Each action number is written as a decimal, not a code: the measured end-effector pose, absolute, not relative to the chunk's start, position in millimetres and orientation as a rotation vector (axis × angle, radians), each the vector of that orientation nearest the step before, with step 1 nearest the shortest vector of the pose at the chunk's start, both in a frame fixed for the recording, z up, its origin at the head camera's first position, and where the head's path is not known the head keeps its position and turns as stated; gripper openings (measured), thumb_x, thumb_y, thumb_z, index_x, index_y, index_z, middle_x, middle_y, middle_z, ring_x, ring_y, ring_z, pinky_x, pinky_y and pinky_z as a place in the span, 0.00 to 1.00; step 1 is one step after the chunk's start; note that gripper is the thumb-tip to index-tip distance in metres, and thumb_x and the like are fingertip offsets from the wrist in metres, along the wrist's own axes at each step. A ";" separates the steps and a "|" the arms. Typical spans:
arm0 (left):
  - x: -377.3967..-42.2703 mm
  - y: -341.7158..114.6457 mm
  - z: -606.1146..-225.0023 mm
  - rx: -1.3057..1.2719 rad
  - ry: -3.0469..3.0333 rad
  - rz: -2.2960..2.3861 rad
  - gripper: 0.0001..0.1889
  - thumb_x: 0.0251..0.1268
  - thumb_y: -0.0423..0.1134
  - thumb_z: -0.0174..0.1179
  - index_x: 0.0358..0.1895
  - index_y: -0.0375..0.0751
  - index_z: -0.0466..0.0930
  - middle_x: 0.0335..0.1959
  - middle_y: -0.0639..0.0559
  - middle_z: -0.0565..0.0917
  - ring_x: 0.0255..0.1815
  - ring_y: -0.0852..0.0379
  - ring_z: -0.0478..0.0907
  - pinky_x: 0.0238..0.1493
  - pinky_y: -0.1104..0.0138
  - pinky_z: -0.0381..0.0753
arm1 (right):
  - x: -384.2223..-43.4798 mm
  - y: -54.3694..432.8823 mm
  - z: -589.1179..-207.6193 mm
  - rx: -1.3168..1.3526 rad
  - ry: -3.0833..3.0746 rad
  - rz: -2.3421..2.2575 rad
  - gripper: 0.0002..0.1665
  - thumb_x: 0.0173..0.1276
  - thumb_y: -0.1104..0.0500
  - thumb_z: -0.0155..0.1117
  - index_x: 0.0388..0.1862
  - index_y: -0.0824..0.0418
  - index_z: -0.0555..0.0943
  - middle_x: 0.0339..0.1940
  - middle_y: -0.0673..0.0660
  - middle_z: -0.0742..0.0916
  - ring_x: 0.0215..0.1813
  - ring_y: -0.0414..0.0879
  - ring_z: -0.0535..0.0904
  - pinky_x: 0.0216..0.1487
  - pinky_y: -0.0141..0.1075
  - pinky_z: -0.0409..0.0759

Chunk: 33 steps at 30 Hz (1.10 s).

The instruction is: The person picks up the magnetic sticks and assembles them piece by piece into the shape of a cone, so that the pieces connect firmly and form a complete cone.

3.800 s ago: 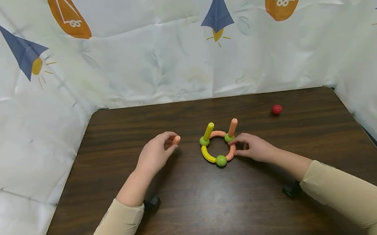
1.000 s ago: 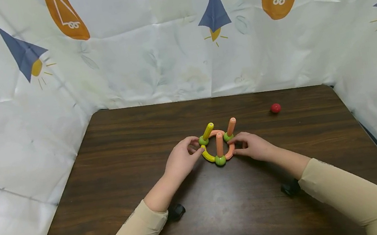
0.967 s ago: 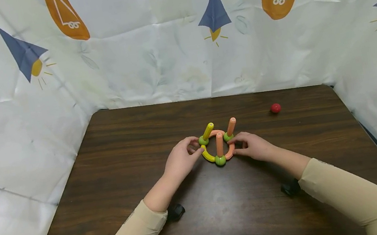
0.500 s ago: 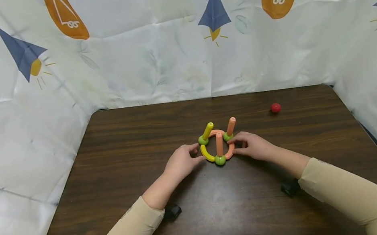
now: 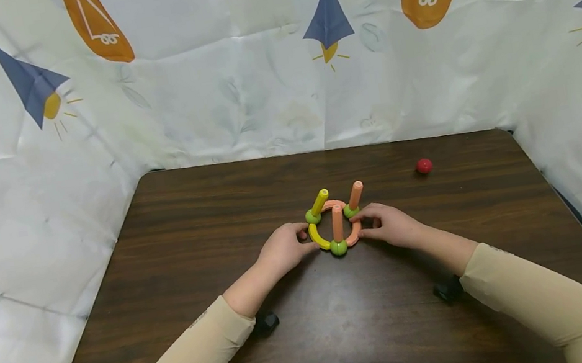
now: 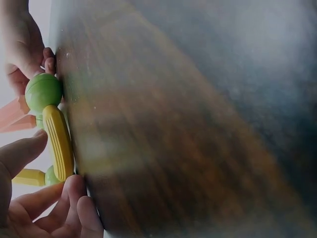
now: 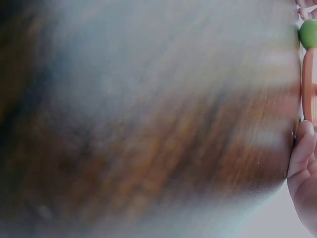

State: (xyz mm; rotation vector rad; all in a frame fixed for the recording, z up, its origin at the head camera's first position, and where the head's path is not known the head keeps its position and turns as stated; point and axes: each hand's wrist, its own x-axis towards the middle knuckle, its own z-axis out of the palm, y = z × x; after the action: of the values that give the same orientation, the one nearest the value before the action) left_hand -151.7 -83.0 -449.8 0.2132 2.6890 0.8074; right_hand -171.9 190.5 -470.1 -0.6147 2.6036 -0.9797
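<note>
On the table, a toy ring of curved sticks (image 5: 317, 238) joined by green balls (image 5: 338, 248) lies between both hands. A yellow rod (image 5: 320, 202) rises from the back left ball, a pink rod (image 5: 356, 195) from the back right one, and another pink rod (image 5: 337, 223) from the front ball. My left hand (image 5: 284, 250) holds the ring's left side; in the left wrist view its thumb and fingers are around the yellow curved stick (image 6: 58, 144). With thumb and index finger, my right hand (image 5: 395, 227) pinches the pink curved stick on the right (image 7: 308, 84).
A red ball (image 5: 424, 166) sits toward the back right of the dark wooden table (image 5: 335, 325). White printed cloth (image 5: 256, 99) hangs behind the table and along both sides.
The pink rod that my left hand held off to the left now stands on the front ball. My left hand came to the ring, and its thumb slid toward the front. My right hand stays put.
</note>
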 end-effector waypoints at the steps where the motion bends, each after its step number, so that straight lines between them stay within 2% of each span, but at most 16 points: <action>1: -152.0 -82.8 -450.3 0.210 2.689 0.807 0.31 0.60 0.51 0.71 0.65 0.42 0.78 0.44 0.53 0.82 0.42 0.57 0.78 0.44 0.61 0.78 | -171.8 191.0 -469.9 -0.614 2.604 -0.981 0.21 0.67 0.54 0.71 0.59 0.53 0.83 0.54 0.54 0.82 0.34 0.44 0.73 0.36 0.37 0.74; 10: -153.9 -82.1 -453.5 0.175 2.693 0.807 0.29 0.60 0.50 0.71 0.62 0.43 0.78 0.40 0.55 0.79 0.35 0.56 0.75 0.35 0.64 0.74 | -171.7 199.4 -470.7 -0.614 2.613 -1.035 0.21 0.66 0.51 0.71 0.58 0.50 0.84 0.50 0.49 0.84 0.37 0.43 0.76 0.39 0.38 0.76; 15: -153.8 -81.8 -452.9 0.155 2.688 0.813 0.29 0.60 0.50 0.71 0.62 0.43 0.78 0.39 0.54 0.78 0.34 0.56 0.74 0.34 0.64 0.73 | -171.6 210.1 -463.4 -0.557 2.635 -1.058 0.19 0.68 0.51 0.69 0.57 0.51 0.84 0.45 0.49 0.84 0.36 0.44 0.76 0.36 0.40 0.75; 22: -154.7 -81.5 -451.1 0.137 2.679 0.811 0.29 0.59 0.50 0.72 0.61 0.42 0.78 0.37 0.54 0.78 0.34 0.55 0.74 0.34 0.64 0.72 | -179.2 236.8 -453.4 -0.447 2.699 -1.088 0.22 0.69 0.50 0.68 0.60 0.52 0.82 0.53 0.53 0.83 0.40 0.46 0.78 0.38 0.42 0.76; 29: -156.4 -80.6 -451.2 0.128 2.675 0.806 0.28 0.59 0.50 0.72 0.61 0.42 0.78 0.35 0.54 0.77 0.31 0.55 0.73 0.31 0.65 0.70 | -191.7 271.3 -441.6 -0.292 2.783 -1.071 0.27 0.71 0.45 0.65 0.65 0.54 0.79 0.51 0.56 0.82 0.47 0.51 0.77 0.43 0.47 0.76; 33: -156.9 -79.7 -451.0 0.147 2.673 0.808 0.27 0.59 0.49 0.72 0.60 0.42 0.78 0.35 0.54 0.77 0.31 0.55 0.73 0.32 0.64 0.70 | -198.2 292.3 -434.3 -0.234 2.831 -1.086 0.31 0.73 0.44 0.61 0.68 0.58 0.75 0.57 0.61 0.80 0.52 0.55 0.74 0.45 0.50 0.75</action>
State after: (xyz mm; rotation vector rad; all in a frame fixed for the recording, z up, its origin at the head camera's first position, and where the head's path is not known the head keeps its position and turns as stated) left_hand -156.9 -79.7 -451.0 0.1471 2.6734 0.8077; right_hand -198.2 292.3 -434.3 -0.2339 2.8312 -1.0861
